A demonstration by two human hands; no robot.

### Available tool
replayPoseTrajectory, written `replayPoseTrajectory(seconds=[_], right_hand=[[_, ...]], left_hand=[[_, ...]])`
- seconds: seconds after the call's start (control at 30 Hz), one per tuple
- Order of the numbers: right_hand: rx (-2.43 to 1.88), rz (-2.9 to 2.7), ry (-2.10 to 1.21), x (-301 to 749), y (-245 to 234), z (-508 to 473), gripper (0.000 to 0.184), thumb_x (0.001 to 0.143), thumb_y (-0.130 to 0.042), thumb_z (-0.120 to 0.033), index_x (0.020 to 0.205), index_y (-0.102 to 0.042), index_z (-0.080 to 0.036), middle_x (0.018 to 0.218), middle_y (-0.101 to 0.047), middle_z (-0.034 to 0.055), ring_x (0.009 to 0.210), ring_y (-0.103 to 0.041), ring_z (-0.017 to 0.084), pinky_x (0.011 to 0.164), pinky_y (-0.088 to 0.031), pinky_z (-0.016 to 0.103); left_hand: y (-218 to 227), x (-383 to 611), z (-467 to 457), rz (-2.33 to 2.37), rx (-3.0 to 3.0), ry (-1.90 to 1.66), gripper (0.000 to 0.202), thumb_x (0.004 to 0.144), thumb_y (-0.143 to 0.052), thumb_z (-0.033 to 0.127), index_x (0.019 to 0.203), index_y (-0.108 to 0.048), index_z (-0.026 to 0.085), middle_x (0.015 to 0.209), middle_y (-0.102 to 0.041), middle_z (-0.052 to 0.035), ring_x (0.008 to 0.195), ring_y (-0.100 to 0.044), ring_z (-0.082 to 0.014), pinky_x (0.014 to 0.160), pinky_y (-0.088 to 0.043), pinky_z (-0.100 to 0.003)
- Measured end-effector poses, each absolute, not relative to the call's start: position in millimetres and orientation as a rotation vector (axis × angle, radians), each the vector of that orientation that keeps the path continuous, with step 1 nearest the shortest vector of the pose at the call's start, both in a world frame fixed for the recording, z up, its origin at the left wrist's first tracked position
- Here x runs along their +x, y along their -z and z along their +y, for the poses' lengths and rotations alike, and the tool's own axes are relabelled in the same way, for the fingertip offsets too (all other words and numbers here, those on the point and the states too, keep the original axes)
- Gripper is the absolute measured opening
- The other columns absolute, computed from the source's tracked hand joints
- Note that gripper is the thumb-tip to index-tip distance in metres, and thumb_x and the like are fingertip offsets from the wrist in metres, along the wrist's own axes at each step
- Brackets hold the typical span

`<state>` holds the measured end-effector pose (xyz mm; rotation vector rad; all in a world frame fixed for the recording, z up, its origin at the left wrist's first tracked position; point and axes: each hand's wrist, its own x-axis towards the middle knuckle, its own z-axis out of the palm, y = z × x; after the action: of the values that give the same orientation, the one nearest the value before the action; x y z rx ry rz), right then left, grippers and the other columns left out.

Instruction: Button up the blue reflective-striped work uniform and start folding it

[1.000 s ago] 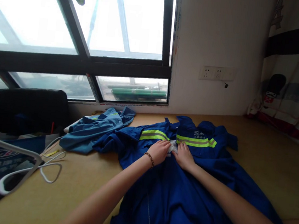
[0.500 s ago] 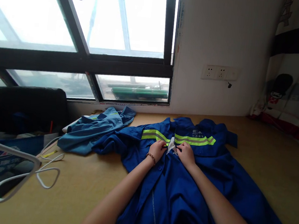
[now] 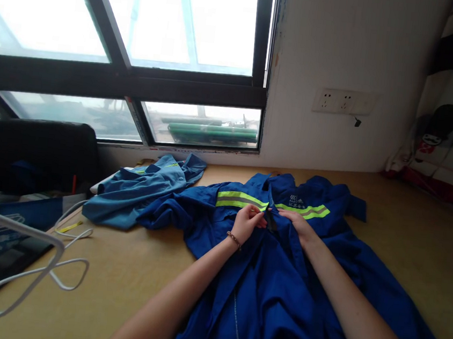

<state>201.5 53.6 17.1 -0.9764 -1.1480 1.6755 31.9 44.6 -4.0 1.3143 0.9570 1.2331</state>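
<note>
A dark blue work jacket [image 3: 275, 282] with yellow-and-grey reflective bands [image 3: 236, 198] lies spread on the table, its front facing up. At the chest, my left hand [image 3: 246, 224] pinches the front edge beside the left band, fingers bent together. Across the opening, my right hand [image 3: 299, 224] holds the opposite front edge below the white chest lettering, its thumb out of sight. A dark gap shows between the two edges. A beaded bracelet [image 3: 234, 239] circles my left wrist.
A lighter blue garment [image 3: 138, 198] lies crumpled at the back left of the table [image 3: 118, 271]. A white cable [image 3: 77, 278] and white curved bar [image 3: 43, 274] are at the left, near a black chair [image 3: 36, 149]. Behind are a window, wall sockets [image 3: 345, 102] and a curtain [image 3: 451, 150].
White material between my hands at the jacket's opening no longer shows. My right hand has shifted slightly right and its fingers lie straighter. The view has tilted slightly down.
</note>
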Motion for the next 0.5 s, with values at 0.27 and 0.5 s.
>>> replayPoseTrajectory(seconds=[0.27,0.5], right_hand=[[-1.017,-1.230,-1.600,185,-19,40,0.025,0.067,-0.051,-0.024,0.086,-0.066,-0.016,0.066,-0.064,0.0016,0.057,-0.057,0.013,0.051,-0.043,0.022],[-1.127,-1.361,-1.333,180,-12,41,0.022,0.062,-0.061,-0.031,0.077,-0.068,-0.016,0.052,-0.058,-0.0010,0.045,-0.049,0.011,0.042,-0.037,0.021]], left_hand=[[11,31,43,0.880,1.152,-1.149,0.034,0.060,-0.069,0.037,0.079,-0.052,0.014,0.064,-0.066,-0.0046,0.059,-0.064,-0.0193,0.058,-0.051,-0.031],[11,27,46,0.799,1.053,-1.176,0.040,0.056,-0.072,0.036,0.081,-0.051,0.013,0.069,-0.067,-0.0061,0.065,-0.065,-0.0211,0.068,-0.052,-0.036]])
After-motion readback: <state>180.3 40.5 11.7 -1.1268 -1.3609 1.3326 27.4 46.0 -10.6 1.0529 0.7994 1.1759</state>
